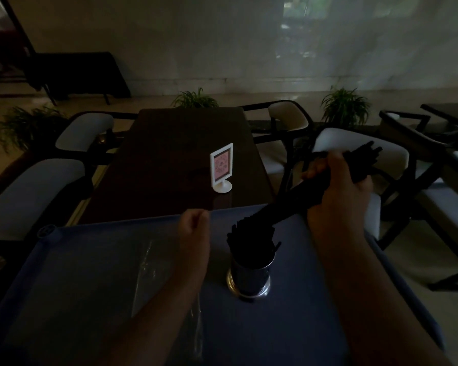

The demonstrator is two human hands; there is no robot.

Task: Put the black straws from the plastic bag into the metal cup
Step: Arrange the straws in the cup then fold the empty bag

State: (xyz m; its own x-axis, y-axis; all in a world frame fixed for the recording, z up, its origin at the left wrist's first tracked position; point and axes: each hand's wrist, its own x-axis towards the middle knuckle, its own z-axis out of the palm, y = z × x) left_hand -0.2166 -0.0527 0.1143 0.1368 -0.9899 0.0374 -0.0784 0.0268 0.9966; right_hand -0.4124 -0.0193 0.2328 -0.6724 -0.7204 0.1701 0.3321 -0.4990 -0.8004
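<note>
V. dim, underexposed; faint light from far wall [328, 48]; foreground murky; wide-angle bending at edges; soft focus.

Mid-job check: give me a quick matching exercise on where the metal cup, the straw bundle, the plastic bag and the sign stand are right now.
Things:
1. metal cup
2. bundle of black straws
3. plastic bag
4. white sign stand

States:
A. lying flat on the blue surface, left of the cup
B. gripped in the right hand, tilted toward the cup
C. upright on the dark table beyond
D. upright on the blue surface, straws already inside

Pairs: 1-D, 2-B, 3-A, 4-C
</note>
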